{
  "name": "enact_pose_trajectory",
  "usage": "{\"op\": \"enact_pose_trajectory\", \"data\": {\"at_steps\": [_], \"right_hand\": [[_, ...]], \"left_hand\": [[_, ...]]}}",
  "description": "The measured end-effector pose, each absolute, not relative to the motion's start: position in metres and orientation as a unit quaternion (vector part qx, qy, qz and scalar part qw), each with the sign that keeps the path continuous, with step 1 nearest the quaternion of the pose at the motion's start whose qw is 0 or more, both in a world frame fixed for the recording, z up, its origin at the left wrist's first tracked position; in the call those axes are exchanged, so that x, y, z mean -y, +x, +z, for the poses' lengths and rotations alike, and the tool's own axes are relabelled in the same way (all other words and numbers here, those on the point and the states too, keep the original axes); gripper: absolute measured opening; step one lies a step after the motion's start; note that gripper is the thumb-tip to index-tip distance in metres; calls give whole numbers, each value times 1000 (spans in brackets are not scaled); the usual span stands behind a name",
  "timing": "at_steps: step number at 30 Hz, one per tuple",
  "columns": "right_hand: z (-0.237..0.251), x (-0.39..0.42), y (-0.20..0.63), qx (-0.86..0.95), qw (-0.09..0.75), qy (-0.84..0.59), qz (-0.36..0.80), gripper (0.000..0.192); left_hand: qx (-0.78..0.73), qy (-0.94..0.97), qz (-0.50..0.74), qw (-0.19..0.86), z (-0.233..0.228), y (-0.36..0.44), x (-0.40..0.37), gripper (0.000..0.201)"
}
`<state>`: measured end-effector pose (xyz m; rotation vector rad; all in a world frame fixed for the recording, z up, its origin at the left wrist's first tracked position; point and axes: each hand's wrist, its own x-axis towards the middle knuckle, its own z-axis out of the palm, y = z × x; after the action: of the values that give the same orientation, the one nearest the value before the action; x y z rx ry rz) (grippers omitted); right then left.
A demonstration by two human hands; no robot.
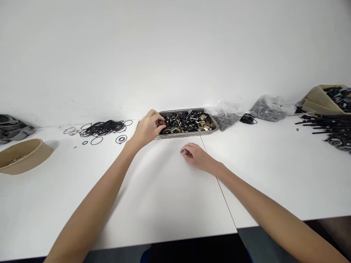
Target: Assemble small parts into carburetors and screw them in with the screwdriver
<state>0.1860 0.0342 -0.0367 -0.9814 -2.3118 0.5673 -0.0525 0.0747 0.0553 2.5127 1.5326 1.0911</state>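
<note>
A grey metal tray (pixel 189 134) at the far edge of the white table (pixel 164 190) holds several small black and brass parts (pixel 186 122). My left hand (pixel 146 128) is at the tray's left end, its fingertips pinched on a small black part (pixel 160 122). My right hand (pixel 195 155) rests on the table just in front of the tray, fingers curled loosely, nothing seen in it.
A pile of black rubber rings (pixel 103 128) lies left of the tray, a tan bowl (pixel 23 156) at far left. Clear bags of dark parts (pixel 225 117) (pixel 270 108) sit to the right, then black rods (pixel 326 128) and a tan box (pixel 326 96).
</note>
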Motion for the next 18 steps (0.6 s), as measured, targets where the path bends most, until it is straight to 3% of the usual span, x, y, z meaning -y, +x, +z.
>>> {"op": "enact_pose_trajectory", "data": {"at_steps": [18], "right_hand": [[-31,-32,186,865,255,-376,213,15]], "left_hand": [[-576,784,229,33,65,-53,-70,14]]}}
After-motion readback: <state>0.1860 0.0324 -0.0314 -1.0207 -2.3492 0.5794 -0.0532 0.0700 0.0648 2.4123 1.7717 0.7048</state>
